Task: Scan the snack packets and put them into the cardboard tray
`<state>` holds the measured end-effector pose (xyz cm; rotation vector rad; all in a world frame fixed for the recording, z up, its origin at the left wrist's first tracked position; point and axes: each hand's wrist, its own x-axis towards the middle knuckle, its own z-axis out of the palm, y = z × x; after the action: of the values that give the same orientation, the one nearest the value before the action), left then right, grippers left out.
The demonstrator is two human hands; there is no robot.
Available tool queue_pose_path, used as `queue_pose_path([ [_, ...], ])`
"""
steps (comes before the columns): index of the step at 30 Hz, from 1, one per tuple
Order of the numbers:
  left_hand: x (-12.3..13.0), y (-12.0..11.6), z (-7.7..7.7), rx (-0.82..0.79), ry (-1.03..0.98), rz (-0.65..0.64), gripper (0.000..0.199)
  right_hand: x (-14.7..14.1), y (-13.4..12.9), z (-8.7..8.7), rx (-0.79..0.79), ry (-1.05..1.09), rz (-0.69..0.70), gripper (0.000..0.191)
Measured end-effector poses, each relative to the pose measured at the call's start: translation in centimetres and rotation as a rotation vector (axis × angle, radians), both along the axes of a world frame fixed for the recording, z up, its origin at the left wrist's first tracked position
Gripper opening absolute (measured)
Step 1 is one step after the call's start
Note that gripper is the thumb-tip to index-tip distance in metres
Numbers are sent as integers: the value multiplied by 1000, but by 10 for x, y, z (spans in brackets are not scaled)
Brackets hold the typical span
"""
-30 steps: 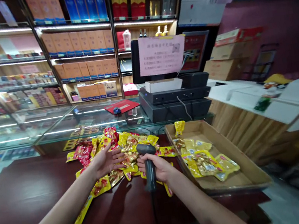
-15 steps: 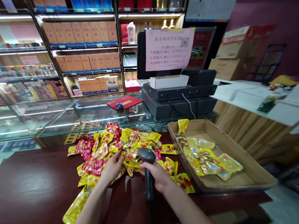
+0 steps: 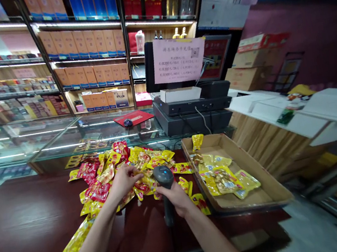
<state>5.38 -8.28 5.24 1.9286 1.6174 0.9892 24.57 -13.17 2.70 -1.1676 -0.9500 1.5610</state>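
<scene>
A heap of red and yellow snack packets (image 3: 98,191) lies on the dark red table in front of me. Over the middle of it, my left hand (image 3: 126,179) has its fingers bent together, the tips down among the packets. What they pinch, if anything, is hidden. My right hand (image 3: 175,195) is wrapped round the handle of a black barcode scanner (image 3: 164,177), held upright just right of the left hand. A small blue light shows on the scanner's head. To the right stands a shallow cardboard box (image 3: 260,167) with several yellow packets (image 3: 224,179) in it.
Behind the heap is a glass counter (image 3: 98,128) bearing a mouse (image 3: 128,123) on a red mat (image 3: 141,116). A monitor with a pink notice (image 3: 177,60) stands above a black cash drawer (image 3: 193,123). Lit shelves of boxed goods (image 3: 85,43) line the back.
My left hand has drawn its fingers in from a stretched reach over the heap. The scanner stays in my right hand, slightly turned. The whole view has shifted a little.
</scene>
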Motion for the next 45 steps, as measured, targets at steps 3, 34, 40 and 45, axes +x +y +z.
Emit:
queue_pose_path([
  [3, 8, 5, 5, -96, -143, -119, 31, 9, -1, 4, 22, 50, -19, 22],
  [34, 87, 85, 28, -741, -884, -131, 38, 24, -13, 19, 11, -203, -10, 16],
  [40, 89, 82, 24, -745, -848, -140, 40, 17, -11, 12, -25, -199, -28, 18],
  [45, 86, 83, 22, -722, -834, -151, 33, 20, -9, 16, -10, -187, -27, 16],
])
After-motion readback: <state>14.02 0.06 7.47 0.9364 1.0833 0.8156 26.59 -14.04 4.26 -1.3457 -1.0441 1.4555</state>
